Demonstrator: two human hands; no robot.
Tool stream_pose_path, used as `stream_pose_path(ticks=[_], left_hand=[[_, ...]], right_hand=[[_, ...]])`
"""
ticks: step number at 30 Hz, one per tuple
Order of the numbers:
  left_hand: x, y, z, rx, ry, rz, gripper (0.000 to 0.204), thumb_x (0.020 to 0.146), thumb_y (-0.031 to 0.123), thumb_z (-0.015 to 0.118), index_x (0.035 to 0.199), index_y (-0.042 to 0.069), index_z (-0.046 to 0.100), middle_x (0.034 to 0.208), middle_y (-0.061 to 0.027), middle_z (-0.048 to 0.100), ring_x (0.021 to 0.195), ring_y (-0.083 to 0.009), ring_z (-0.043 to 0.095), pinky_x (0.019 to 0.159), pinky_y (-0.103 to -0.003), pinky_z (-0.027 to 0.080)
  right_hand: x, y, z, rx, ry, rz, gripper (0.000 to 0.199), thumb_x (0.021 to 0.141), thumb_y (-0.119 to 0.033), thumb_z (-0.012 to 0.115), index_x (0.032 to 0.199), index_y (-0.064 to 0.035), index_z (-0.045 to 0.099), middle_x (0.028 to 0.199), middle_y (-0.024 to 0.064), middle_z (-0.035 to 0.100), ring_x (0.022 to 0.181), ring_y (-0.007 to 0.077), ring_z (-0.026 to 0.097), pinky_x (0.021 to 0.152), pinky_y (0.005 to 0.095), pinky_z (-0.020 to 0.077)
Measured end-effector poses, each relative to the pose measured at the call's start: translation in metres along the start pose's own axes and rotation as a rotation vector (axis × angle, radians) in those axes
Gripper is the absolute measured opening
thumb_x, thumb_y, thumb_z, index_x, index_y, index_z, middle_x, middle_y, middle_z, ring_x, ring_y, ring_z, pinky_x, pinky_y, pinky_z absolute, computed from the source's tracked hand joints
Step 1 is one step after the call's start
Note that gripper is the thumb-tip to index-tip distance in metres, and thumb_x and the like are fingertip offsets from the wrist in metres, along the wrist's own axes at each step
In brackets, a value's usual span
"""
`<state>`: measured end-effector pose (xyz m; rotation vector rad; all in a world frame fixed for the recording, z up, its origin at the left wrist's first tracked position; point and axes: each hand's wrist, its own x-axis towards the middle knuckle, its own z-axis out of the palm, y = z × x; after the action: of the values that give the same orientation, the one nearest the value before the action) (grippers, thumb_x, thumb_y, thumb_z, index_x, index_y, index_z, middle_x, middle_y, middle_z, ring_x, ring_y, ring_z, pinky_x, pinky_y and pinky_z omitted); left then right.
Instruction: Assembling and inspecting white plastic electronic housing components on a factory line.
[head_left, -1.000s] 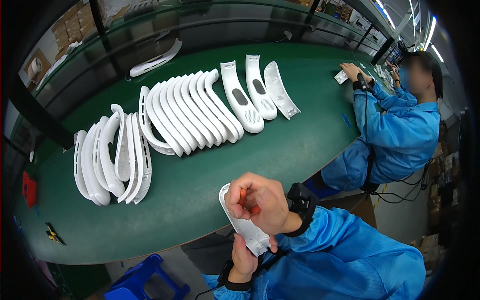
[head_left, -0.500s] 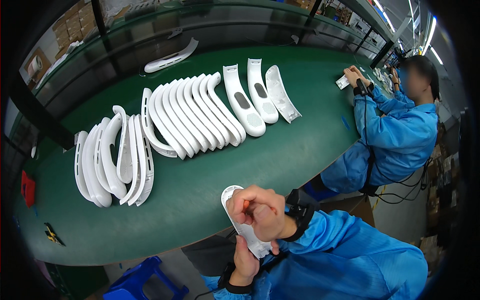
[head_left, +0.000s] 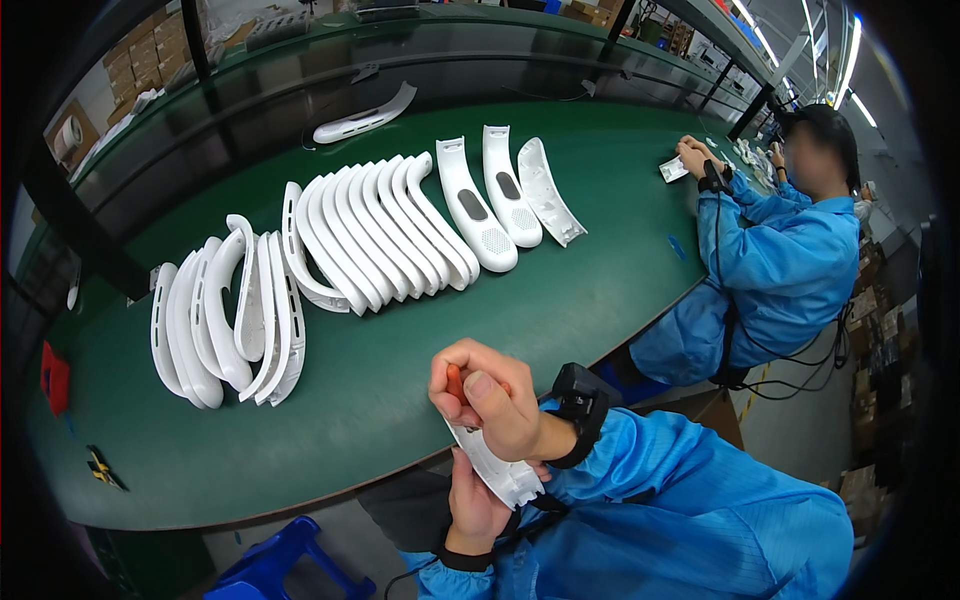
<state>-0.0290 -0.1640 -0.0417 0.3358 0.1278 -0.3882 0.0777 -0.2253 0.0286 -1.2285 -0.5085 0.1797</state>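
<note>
At the table's near edge, my left hand (head_left: 478, 505) is closed around a curved white plastic shell (head_left: 497, 468), its hollow inner side facing up. My right hand (head_left: 490, 400) is closed in a fist over the shell's far end, gripping an orange-handled tool (head_left: 455, 380). The tool's working end is hidden beneath the fist, so its kind cannot be told. That hand also covers the shell's rounded end.
Across the green table (head_left: 400, 345) stand a long row of white curved shells (head_left: 375, 235) and another cluster (head_left: 228, 315). Several more lie separately behind. Yellow-black cutters (head_left: 103, 468) and a red object (head_left: 54, 378) are at left. A blue stool (head_left: 290, 565) stands below; a co-worker (head_left: 785, 250) sits right.
My right hand has risen slightly and shifted left with the tool, now hiding the shell's rounded end. My left hand still holds the shell. The whole view has shifted a little.
</note>
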Motion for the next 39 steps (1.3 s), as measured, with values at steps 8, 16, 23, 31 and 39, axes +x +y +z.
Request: stream_pose_path(ticks=[8, 16, 23, 31, 39], left_hand=[[0.002, -0.011, 0.005, 0.128, 0.139, 0.094, 0.072, 0.097, 0.062, 0.018, 0.124, 0.002, 0.046, 0.096, -0.0161, 0.062, 0.082, -0.0285, 0.062, 0.073, -0.041, 0.05], [0.002, -0.011, 0.013, 0.133, 0.164, 0.16, 0.065, 0.101, 0.054, 0.019, 0.121, -0.002, 0.045, 0.094, -0.0178, 0.062, 0.083, -0.0268, 0.063, 0.077, -0.038, 0.051], [0.002, -0.012, 0.013, 0.136, 0.165, 0.168, 0.064, 0.101, 0.052, 0.02, 0.12, -0.003, 0.046, 0.092, -0.0179, 0.063, 0.082, -0.0271, 0.063, 0.076, -0.039, 0.051], [0.001, -0.014, 0.012, 0.137, 0.213, 0.184, 0.064, 0.102, 0.052, 0.02, 0.121, -0.004, 0.046, 0.095, -0.0192, 0.063, 0.082, -0.0282, 0.065, 0.076, -0.039, 0.052], [0.001, -0.019, 0.012, 0.206, 0.31, 0.222, 0.063, 0.102, 0.05, 0.026, 0.128, -0.005, 0.043, 0.114, -0.0172, 0.059, 0.098, -0.0264, 0.063, 0.086, -0.038, 0.05]], right_hand=[[-0.007, -0.017, -0.016, 0.007, 0.061, -0.038, 0.049, 0.099, -0.046, 0.043, 0.104, 0.0027, 0.045, 0.074, 0.0065, 0.047, 0.059, 0.0062, 0.035, 0.053, 0.0208, 0.0321], [-0.012, -0.01, -0.018, -0.006, 0.107, -0.055, 0.047, 0.1, -0.045, 0.041, 0.104, 0.0021, 0.045, 0.074, 0.0061, 0.046, 0.059, 0.0064, 0.035, 0.052, 0.0209, 0.0315], [-0.011, -0.009, -0.017, 0.009, 0.114, -0.07, 0.046, 0.1, -0.044, 0.042, 0.103, 0.0018, 0.044, 0.072, 0.0054, 0.044, 0.058, 0.0067, 0.034, 0.051, 0.0214, 0.0304], [-0.012, -0.009, -0.016, 0.012, 0.17, -0.072, 0.047, 0.098, -0.045, 0.044, 0.102, 0.0017, 0.045, 0.071, 0.0051, 0.043, 0.057, 0.0074, 0.034, 0.05, 0.0219, 0.0297], [-0.014, -0.009, -0.008, -0.028, 0.301, -0.094, 0.047, 0.098, -0.046, 0.044, 0.101, 0.0002, 0.044, 0.071, 0.005, 0.044, 0.056, 0.0079, 0.035, 0.05, 0.0223, 0.0308]])
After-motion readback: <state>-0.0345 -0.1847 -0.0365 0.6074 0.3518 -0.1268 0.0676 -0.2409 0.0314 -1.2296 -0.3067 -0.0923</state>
